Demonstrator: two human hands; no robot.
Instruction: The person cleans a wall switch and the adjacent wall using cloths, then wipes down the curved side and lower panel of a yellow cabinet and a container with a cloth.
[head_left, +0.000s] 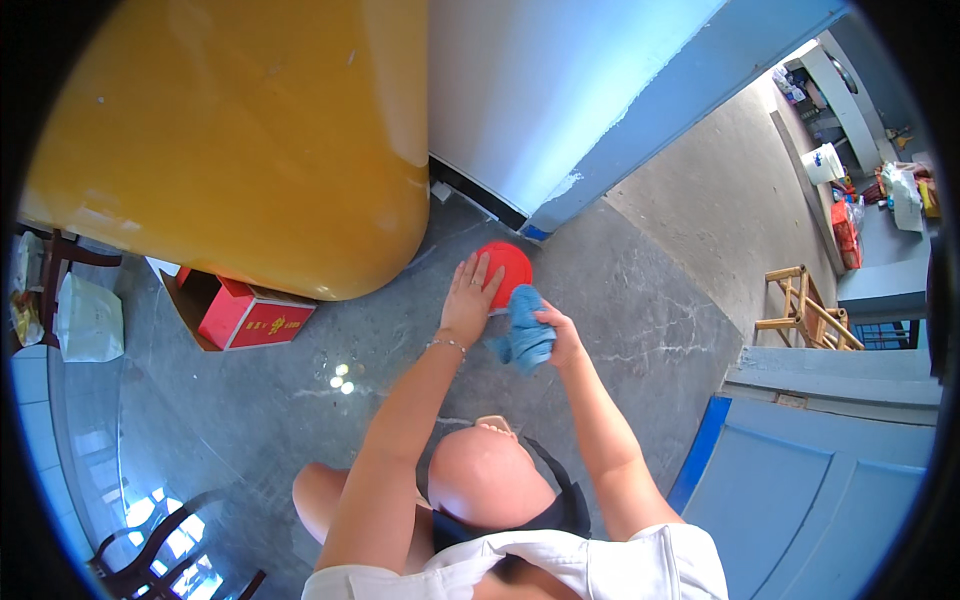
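Observation:
A round red plastic-looking piece (514, 268), perhaps a stool seat or a lid, is in front of me, low over the floor. My left hand (466, 304) rests flat on its left part, with the fingers spread and a ring and bracelet on. Bunched in my right hand (564, 337) is a light blue cloth (529, 331), which hangs at the disc's lower right edge and covers part of it. What supports the red piece is hidden.
A large yellow rounded surface (247, 150) stands beside a white panel (517, 97). An open red cardboard box (259, 322) sits below it. To the right are a doorway, a bamboo stool (799, 307) and a pale blue door (780, 457). Dark chair (150, 547) parts appear lower left.

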